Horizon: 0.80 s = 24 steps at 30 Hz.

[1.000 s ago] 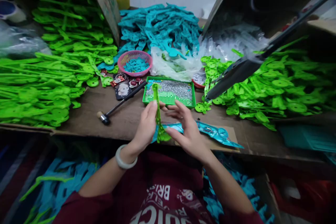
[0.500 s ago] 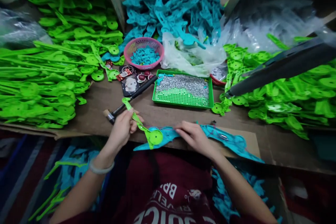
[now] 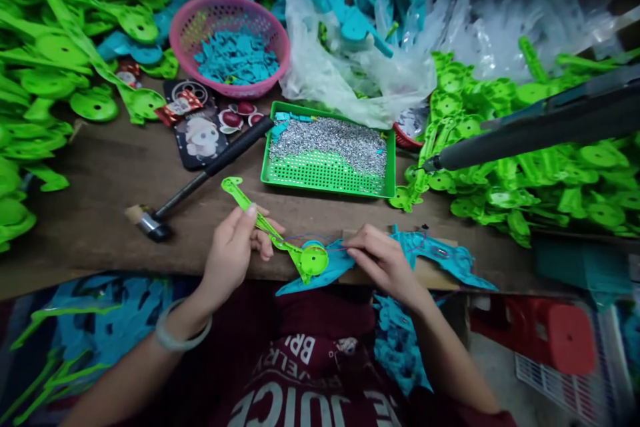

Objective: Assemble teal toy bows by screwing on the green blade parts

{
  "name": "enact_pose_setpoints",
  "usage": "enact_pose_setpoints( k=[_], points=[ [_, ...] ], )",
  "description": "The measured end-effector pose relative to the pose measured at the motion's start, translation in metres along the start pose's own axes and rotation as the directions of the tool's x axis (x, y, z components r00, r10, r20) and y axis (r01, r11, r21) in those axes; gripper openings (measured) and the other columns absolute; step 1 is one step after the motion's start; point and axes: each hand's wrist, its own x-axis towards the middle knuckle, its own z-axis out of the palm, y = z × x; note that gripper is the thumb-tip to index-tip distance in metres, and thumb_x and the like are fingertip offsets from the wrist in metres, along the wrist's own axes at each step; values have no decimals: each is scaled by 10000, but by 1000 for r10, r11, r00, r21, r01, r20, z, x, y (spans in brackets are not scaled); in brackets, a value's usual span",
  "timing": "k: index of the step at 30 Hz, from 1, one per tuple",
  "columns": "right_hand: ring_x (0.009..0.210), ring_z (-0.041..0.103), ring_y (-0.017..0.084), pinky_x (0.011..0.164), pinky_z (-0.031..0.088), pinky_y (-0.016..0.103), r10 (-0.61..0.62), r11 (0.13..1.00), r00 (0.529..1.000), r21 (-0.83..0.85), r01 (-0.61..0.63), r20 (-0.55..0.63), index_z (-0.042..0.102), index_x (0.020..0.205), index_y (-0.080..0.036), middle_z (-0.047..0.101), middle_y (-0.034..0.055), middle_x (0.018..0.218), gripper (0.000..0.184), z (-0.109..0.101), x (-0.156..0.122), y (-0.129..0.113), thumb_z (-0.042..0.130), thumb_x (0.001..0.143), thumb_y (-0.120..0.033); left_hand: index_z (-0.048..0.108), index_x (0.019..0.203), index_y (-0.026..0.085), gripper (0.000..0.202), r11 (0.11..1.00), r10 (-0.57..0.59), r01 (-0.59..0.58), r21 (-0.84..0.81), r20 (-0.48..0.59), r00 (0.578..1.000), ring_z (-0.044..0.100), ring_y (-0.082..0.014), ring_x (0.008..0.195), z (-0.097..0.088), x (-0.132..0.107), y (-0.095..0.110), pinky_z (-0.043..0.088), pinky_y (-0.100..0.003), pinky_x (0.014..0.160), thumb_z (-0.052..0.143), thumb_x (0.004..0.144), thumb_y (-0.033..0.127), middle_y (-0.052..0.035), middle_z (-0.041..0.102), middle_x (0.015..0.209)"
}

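Note:
My left hand [image 3: 233,250] is closed around the arm of a bright green plastic part [image 3: 313,260], whose round disc end points right. The disc sits over one end of a long blue plastic piece [image 3: 445,257] lying along the table's near edge. My right hand [image 3: 383,257] is closed over the middle of the blue piece. Its thumb and forefinger pinch a thin reddish wire [image 3: 336,250] that stretches across from the green disc. More thin wire shows on the blue piece's right half.
A hammer [image 3: 187,195] lies behind my left hand. Beyond are a green tray [image 3: 320,173] of small metal pieces and a pink basket [image 3: 230,83] of blue parts. A dark screwdriver-like tool [image 3: 475,150] juts in from the right. Green parts [image 3: 550,180] are heaped on both sides.
My view has shifted closer to the table. My left hand still holds the green part. The wire between the disc and my right fingers now shows more plainly.

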Motion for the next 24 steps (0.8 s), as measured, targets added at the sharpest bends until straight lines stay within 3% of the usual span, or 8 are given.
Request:
enact_pose_setpoints(
  k=[3,6,9,15,24],
  points=[
    [837,623,143,740,497,268,22,999,1000,38,-21,-6,667,1084,-193,648,43,898,153,-1,0,0,562,980,-157,568,946,153,342,999,-31,30,34,29,999,592,-90,454,5,4,-3,491,-186,412,593,943,494,-64,756,794],
    [884,640,144,776,518,274,77,994,997,74,-77,0,615,1234,-218,679,45,992,258,-2,3,-10,578,980,-189,571,960,152,343,998,-43,41,55,32,999,616,-93,476,10,7,-3,518,-191,440,594,942,494,-70,764,822],
    [878,643,148,780,524,282,87,996,996,23,-87,26,557,1328,-213,681,53,1013,335,4,12,-18,564,994,-235,572,962,149,351,995,-61,59,77,18,998,631,-98,484,11,7,1,534,-194,456,599,935,498,-74,768,822],
    [821,619,132,735,480,256,14,999,997,28,-16,81,661,1159,-175,636,32,881,219,15,26,-4,513,1021,-259,560,942,152,326,990,-66,74,120,-63,996,641,-104,475,11,11,11,541,-193,455,600,930,475,-68,768,793],
    [765,591,128,684,450,254,-15,989,991,146,-5,135,680,1069,-184,624,22,832,169,11,18,8,547,1006,-267,549,900,140,245,947,-197,198,253,-27,980,674,-125,495,22,15,10,573,-222,478,538,959,378,-84,758,802]
  ],
)
